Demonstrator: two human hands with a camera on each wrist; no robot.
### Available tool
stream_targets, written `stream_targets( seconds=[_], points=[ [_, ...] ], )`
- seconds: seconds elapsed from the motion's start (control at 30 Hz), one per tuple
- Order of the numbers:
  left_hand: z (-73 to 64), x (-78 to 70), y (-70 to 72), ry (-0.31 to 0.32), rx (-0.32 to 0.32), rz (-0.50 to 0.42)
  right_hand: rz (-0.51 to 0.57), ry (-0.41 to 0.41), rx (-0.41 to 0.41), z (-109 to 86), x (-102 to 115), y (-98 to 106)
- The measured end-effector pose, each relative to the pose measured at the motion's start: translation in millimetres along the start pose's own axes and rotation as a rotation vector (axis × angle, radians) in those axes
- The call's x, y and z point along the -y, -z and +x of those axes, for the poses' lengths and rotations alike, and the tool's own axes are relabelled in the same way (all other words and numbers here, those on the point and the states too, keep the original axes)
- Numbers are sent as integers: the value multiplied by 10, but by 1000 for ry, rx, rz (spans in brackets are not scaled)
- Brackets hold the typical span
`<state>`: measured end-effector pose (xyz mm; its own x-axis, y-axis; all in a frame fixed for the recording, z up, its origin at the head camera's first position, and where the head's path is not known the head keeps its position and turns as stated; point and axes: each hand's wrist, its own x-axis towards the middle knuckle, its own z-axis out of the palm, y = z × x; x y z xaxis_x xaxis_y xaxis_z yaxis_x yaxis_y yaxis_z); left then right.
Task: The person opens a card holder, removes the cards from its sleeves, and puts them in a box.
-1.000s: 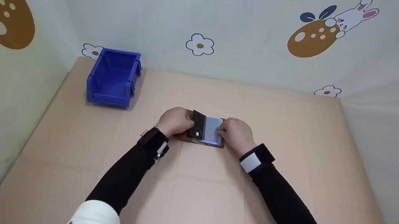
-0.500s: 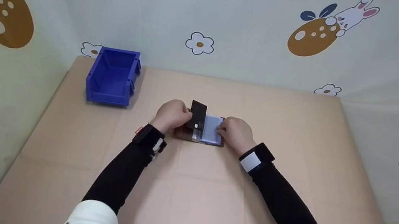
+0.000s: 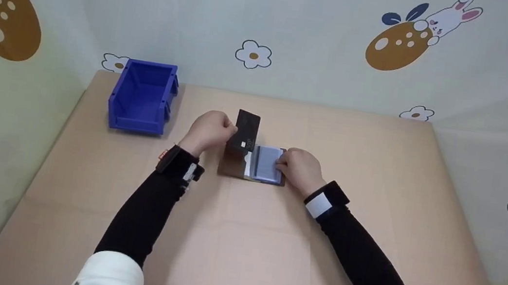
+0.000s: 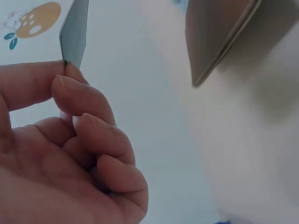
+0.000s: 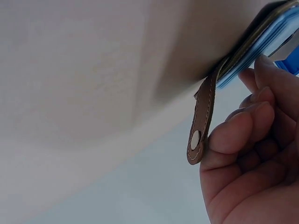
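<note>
A black card (image 3: 247, 129) is pinched between the thumb and index finger of my left hand (image 3: 211, 131), its lower end overlapping the wallet in the head view. In the left wrist view the card (image 4: 74, 32) stands on edge above the fingertips. The brown card wallet (image 3: 233, 165) lies spread on the table, with a stack of clear bluish plastic sleeves (image 3: 267, 165) on its right half. My right hand (image 3: 302, 171) pinches the right edge of those sleeves, other fingers curled. A brown strap with a metal snap (image 5: 201, 121) hangs beside that hand in the right wrist view.
A blue plastic bin (image 3: 143, 98) stands at the table's back left, its low front facing me. The table (image 3: 260, 241) has a beige cover. Behind it hangs a pale curtain (image 3: 317, 33) printed with rabbits and flowers.
My left hand has drawn the black card up and leftward from the wallet, uncovering the wallet's left half and a white inner strip. The right hand has stayed at the sleeves.
</note>
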<state>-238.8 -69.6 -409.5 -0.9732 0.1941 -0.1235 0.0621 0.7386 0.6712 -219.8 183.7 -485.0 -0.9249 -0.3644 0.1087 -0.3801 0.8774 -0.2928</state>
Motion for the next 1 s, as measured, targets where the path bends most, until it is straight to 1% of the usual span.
stream_targets(
  seconds=[0.17,0.33,0.53,0.7,0.83,0.93,1.0],
  points=[
    [6,76,250,16,-25,-27,-1,-5,-3,3,-1,5],
    [-11,220,518,41,-61,-31,14,-12,5,4,-4,7],
    [-87,455,854,133,-99,-20,5,-23,13,0,9,15],
    [-158,670,1130,180,-132,27,-4,-19,16,0,27,28],
    [-204,799,1324,204,-144,72,3,-28,18,2,28,32],
    [-229,877,1431,227,-141,95,8,-26,19,0,21,27],
    [-242,933,1474,237,-139,104,11,-22,17,-3,17,24]
  ],
)
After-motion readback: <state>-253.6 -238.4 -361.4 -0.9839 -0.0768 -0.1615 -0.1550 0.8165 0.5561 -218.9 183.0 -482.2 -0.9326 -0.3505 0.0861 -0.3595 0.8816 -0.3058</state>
